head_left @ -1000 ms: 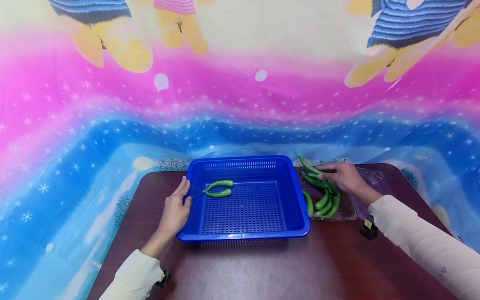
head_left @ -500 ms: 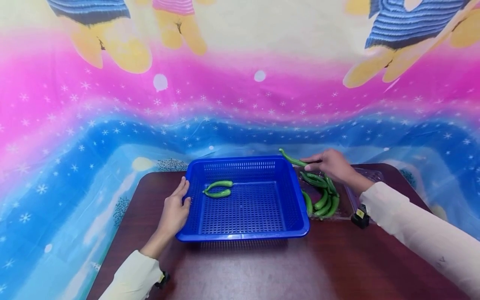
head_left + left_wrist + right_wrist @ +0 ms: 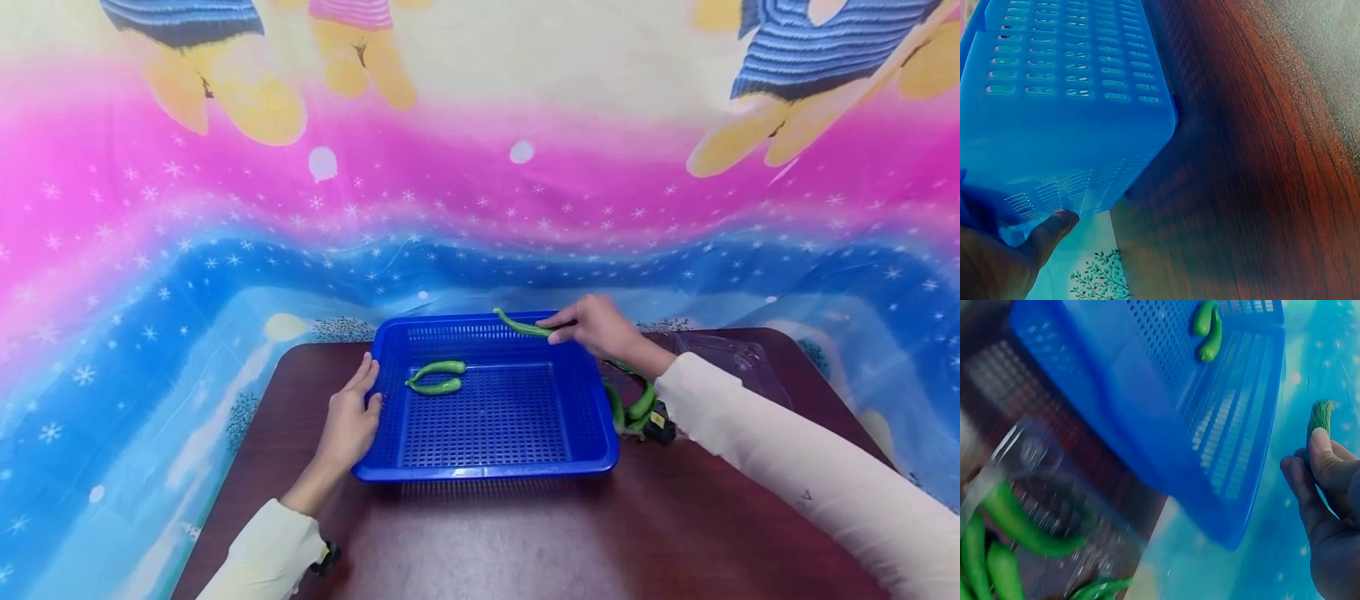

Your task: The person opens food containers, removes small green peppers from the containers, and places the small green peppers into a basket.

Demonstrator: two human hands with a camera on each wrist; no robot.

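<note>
A blue plastic basket with perforated walls stands on the table; two green chili peppers lie inside it toward the left. My left hand rests on the basket's left side, fingers fairly straight; in the left wrist view one digit touches the outer wall. Over the basket's far right rim, my right hand pinches another green chili pepper between thumb and fingers, its thin end pointing left. To the right, several more green peppers lie in a clear plastic container, partly hidden by my right arm.
The dark wooden table extends in front of the basket. A clear plastic lid lies at the right, beside the container. Behind the table hangs a printed cloth backdrop.
My right hand has lifted one pepper from the container and carried it left to above the basket's far right rim. My left hand and the basket have stayed put.
</note>
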